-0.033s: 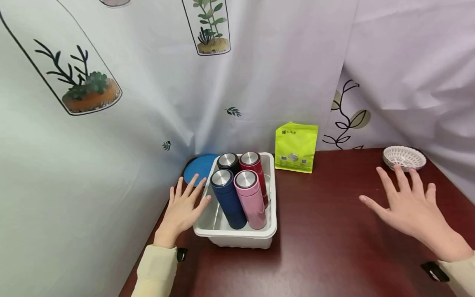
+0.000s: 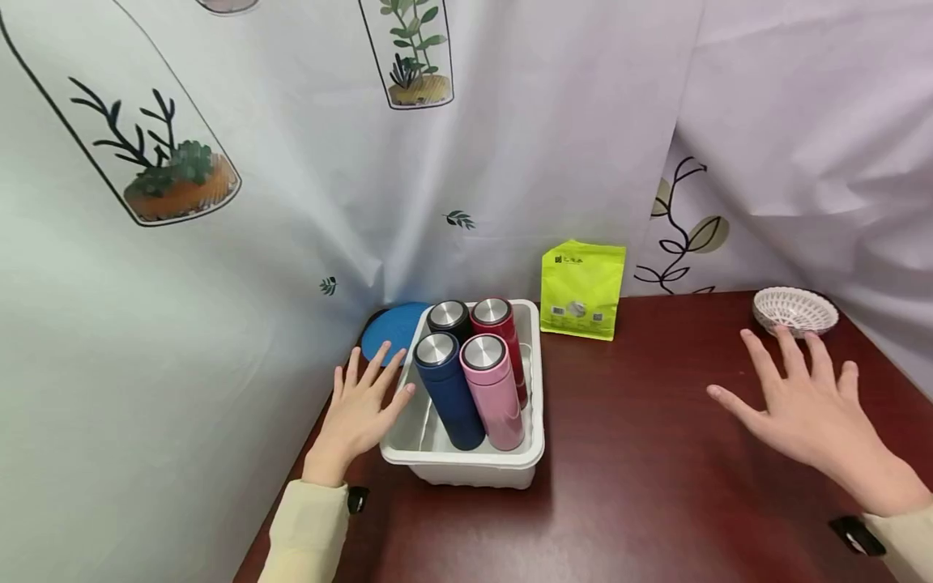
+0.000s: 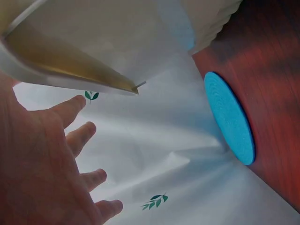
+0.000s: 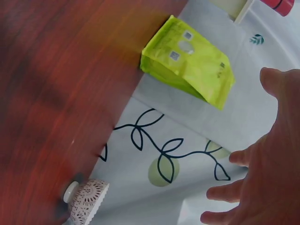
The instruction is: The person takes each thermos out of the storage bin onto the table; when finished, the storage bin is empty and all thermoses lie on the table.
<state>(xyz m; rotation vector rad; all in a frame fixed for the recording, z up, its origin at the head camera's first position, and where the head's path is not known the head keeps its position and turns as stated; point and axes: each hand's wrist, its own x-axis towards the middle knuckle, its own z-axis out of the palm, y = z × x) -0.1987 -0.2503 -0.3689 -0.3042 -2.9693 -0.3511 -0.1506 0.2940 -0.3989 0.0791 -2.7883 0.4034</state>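
My left hand (image 2: 357,417) hovers with spread fingers at the left side of a white plastic bin (image 2: 466,460), holding nothing. Inside the bin stand a navy thermos bottle (image 2: 455,401), a pink one (image 2: 496,397), a red one (image 2: 503,320) and a black one (image 2: 450,317), all with silver-topped lids. My right hand (image 2: 809,413), fingers spread and nothing in its grasp, is over the right part of the table. Its fingertips overlap the near edge of a white openwork bowl (image 2: 794,310) in the head view.
A blue round mat (image 2: 394,328) lies behind the bin's left side. The lime-green pouch (image 2: 581,290) stands upright against the printed curtain (image 2: 568,138) at the back. Dark red wood forms the tabletop (image 2: 619,453). Curtain also borders the left and right sides.
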